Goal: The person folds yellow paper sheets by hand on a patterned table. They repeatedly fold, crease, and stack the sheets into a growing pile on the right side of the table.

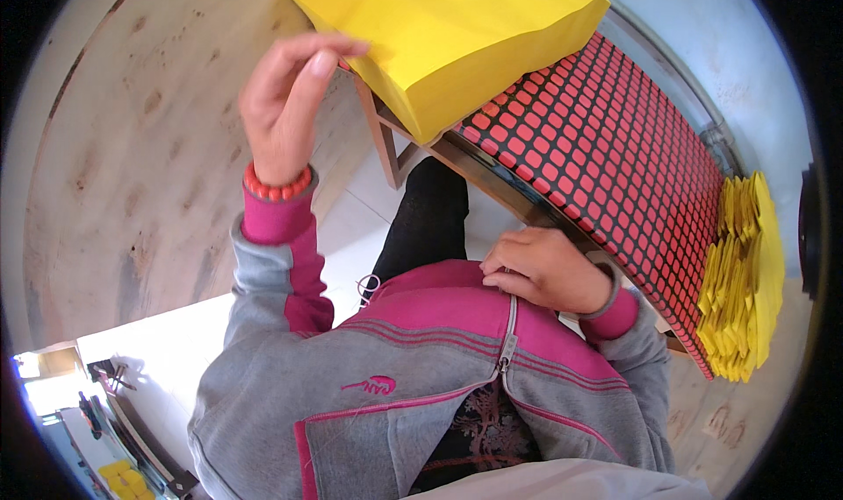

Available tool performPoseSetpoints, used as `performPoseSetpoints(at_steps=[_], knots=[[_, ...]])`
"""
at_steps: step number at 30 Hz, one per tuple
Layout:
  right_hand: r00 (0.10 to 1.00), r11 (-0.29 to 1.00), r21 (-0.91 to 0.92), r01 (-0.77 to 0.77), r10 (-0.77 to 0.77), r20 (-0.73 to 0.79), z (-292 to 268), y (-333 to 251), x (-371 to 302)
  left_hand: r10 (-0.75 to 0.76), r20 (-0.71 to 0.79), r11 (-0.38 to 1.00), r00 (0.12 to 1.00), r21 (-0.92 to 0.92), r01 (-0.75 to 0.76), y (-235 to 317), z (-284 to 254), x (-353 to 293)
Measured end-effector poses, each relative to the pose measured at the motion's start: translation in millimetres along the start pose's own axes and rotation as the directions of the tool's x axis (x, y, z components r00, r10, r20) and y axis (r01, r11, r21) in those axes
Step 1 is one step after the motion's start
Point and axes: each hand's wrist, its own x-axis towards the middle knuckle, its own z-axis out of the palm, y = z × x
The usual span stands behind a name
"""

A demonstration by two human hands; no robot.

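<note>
A large yellow paper bag (457, 35) lies at the top of the view, its folded side facing me, on the near end of a table covered in red and black patterned cloth. My left hand (285, 96), with an orange bead bracelet at the wrist, is raised at the bag's left edge. Its thumb stands apart from the fingers, and the slightly blurred fingertips overlap the edge; whether they touch it I cannot tell. My right hand (549, 267) rests in front of my jacket near the zipper, fingers curled and thumb against them. Anything between those fingertips is hidden.
The patterned table (606, 149) runs to the right, along a pale wall. At its far right end stands a stack of folded yellow paper bags (742, 276). A large wooden board (149, 149) fills the left side. More yellow pieces (123, 480) lie at the lower left.
</note>
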Motion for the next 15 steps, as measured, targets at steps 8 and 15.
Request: performPoseSetpoints(at_steps=[8,15], knots=[[0.931,0.911,-0.286,0.298,-0.344,-0.123,-117,-45,121,-0.142,0.307,0.977,0.941,-0.107,0.183,-16,7,30],[0.882,0.847,-0.371,0.38,-0.452,-0.129,-117,-2,157,-0.155,0.202,0.975,0.967,-0.126,0.183,-44,9,17]])
